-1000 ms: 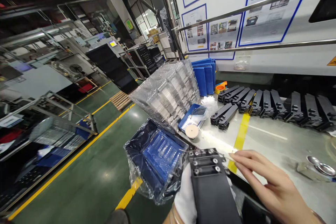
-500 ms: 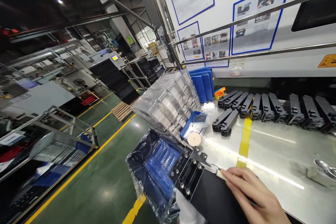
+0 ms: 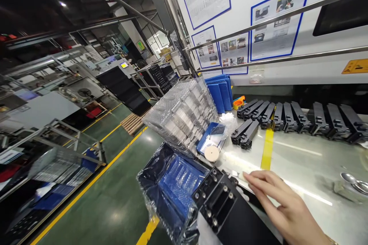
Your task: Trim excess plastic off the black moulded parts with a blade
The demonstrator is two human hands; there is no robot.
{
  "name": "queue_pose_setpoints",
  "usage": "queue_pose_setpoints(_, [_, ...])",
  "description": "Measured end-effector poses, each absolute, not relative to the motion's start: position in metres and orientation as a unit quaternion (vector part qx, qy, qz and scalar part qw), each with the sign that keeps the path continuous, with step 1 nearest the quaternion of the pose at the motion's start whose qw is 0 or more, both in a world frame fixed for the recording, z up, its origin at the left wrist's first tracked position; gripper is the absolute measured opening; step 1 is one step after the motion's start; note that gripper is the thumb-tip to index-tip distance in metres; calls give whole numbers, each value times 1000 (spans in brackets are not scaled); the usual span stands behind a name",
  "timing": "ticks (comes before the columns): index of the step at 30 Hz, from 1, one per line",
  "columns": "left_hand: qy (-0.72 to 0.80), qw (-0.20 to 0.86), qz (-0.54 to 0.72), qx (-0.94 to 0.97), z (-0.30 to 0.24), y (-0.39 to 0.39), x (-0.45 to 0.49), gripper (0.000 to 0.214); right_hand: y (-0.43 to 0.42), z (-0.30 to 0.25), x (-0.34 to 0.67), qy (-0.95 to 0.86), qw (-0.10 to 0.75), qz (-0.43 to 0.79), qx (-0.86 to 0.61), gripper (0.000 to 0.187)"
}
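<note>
**Hands: right in view, left mostly hidden**

Right hand point(image 3: 283, 208) bare, palm down, fingers point(image 3: 258, 180) extended and loosely together, pointing left. Left hand point(image 3: 205, 233) in a white glove, only a sliver visible at the bottom edge; grip unreadable.

Black moulded part point(image 3: 227, 210): long, flat, matt plastic piece, seen at the lower middle of the head view. Its near end runs out of the frame's bottom edge; its far end points up and to the left, tilted. That far end carries raised ribs and a cluster of small round silver-headed studs. The part sits above the bench edge, beside a plastic-wrapped blue tray. A white-gloved left hand point(image 3: 205, 233) shows just under it at the bottom edge; the bare right hand point(image 3: 283, 210) lies along its right side, fingers extended.
</note>
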State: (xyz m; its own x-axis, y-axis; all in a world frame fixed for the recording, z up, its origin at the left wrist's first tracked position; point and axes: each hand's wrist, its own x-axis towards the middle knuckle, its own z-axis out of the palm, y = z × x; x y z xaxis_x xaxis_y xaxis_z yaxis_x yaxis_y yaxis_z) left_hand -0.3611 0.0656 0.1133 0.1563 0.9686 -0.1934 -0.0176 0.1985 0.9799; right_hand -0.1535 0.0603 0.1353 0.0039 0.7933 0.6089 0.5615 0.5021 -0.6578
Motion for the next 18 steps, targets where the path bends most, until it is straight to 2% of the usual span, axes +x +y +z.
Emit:
queue_pose_setpoints(4, [506, 579, 427, 476, 113, 56, -369, 60, 60, 138, -141, -683, 514, 91, -511, 26])
queue_pose_setpoints(7, [511, 560, 421, 499, 118, 57, -371, 61, 51, 140, -136, -716, 492, 116, -482, 33])
queue_pose_setpoints(11, [530, 475, 383, 589, 122, 60, -370, 64, 43, 140, -134, -722, 470, 92, -499, 39])
queue_pose_setpoints(15, [535, 434, 375, 621, 124, 59, -375, 66, 42, 138, -128, -735, 462, 89, -488, 38])
queue_pose_setpoints(18, [520, 423, 366, 646, 128, 62, -380, 63, 44, 133, -121, -705, 464, 117, -524, 29])
